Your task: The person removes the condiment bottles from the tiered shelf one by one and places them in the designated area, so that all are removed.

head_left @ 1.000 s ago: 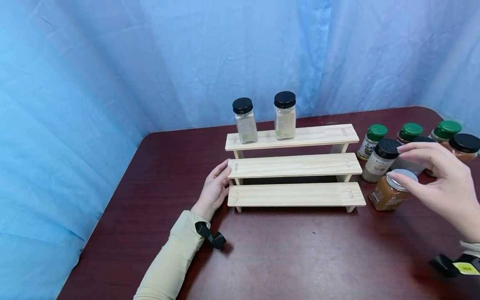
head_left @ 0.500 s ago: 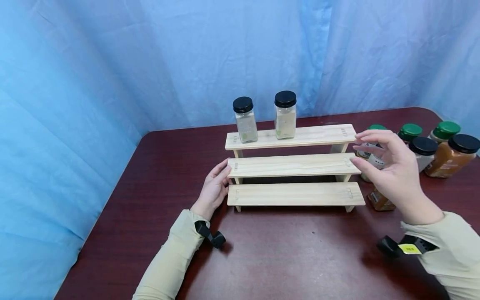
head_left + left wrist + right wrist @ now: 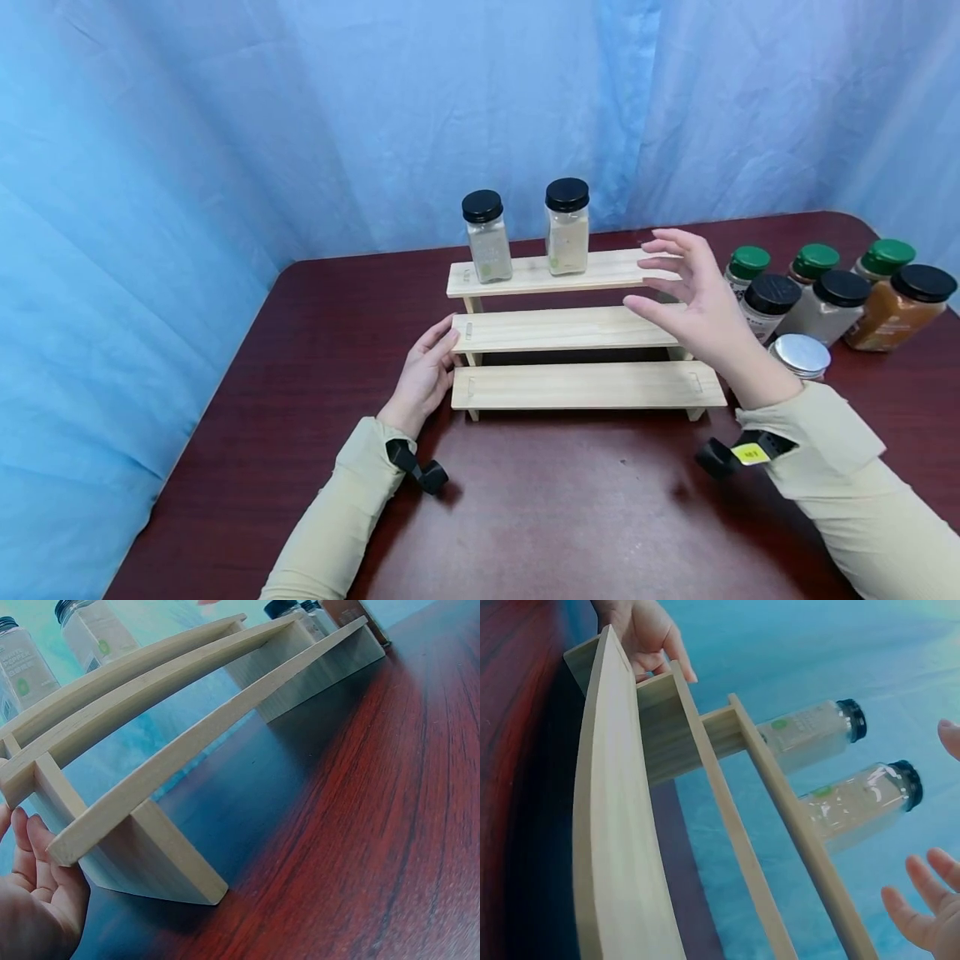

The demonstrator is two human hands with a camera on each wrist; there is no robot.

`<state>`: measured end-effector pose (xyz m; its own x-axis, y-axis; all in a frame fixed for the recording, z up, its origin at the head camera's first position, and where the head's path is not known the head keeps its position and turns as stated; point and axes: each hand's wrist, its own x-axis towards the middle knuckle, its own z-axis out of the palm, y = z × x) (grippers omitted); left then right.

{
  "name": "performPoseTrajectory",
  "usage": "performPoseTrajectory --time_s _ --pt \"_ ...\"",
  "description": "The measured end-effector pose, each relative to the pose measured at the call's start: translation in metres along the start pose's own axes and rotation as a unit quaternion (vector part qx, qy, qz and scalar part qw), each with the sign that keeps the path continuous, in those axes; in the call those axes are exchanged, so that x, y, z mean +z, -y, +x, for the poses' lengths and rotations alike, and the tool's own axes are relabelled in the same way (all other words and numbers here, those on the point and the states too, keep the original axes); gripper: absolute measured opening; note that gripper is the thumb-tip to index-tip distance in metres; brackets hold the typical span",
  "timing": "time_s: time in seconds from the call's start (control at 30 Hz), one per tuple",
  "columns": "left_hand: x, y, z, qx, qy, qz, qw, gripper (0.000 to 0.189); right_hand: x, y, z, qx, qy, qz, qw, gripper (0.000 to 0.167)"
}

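Observation:
A three-step wooden spice rack (image 3: 555, 331) stands on the dark red table. My left hand (image 3: 420, 379) grips its left end at the middle shelf, thumb near the top edge; in the left wrist view, the fingers (image 3: 41, 862) lie against the end panel. Two clear glass jars with black lids, a left jar (image 3: 491, 250) and a right jar (image 3: 567, 242), stand upright on the top shelf. Over the rack's right end hovers my right hand (image 3: 701, 308), fingers spread in a loose curve with nothing in them. It partly covers the upper shelves' right ends.
Several spice jars cluster right of the rack, among them a silver-lidded jar (image 3: 801, 354), a black-capped shaker (image 3: 772, 296), an orange-brown jar (image 3: 892, 321) and a green-capped bottle (image 3: 813, 262). A blue curtain (image 3: 420, 125) hangs behind the table (image 3: 555, 517).
My right hand has moved left from above the jar cluster to over the rack's right end, still empty. The left hand keeps its grip on the rack, and the two top jars stay put.

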<state>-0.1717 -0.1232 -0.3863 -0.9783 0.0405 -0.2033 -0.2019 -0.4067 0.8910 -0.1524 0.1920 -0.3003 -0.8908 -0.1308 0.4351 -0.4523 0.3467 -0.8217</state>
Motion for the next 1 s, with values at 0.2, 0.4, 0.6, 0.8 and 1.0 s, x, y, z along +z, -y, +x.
performPoseTrajectory --time_s 0.2,0.4,0.6,0.8,1.0 --pt "0.0 -0.001 0.001 -0.002 -0.004 0.001 1.0 0.046 0.009 0.003 0.02 0.016 0.023 -0.006 0.9996 0.079" --pt "0.001 -0.001 0.0 -0.003 -0.002 0.002 1.0 0.046 0.017 0.008 0.04 0.032 0.032 -0.013 0.9989 0.081" --pt "0.0 0.0 -0.001 -0.001 -0.004 0.003 1.0 0.046 0.024 0.011 0.059 0.041 0.051 -0.051 0.9965 0.081" --pt "0.0 0.0 0.0 0.001 -0.004 0.004 1.0 0.046 0.029 0.01 0.072 0.033 0.063 -0.071 0.995 0.081" --pt "0.0 0.001 0.0 0.002 -0.002 0.005 1.0 0.047 0.031 0.006 0.078 0.017 0.069 -0.087 0.9937 0.079"
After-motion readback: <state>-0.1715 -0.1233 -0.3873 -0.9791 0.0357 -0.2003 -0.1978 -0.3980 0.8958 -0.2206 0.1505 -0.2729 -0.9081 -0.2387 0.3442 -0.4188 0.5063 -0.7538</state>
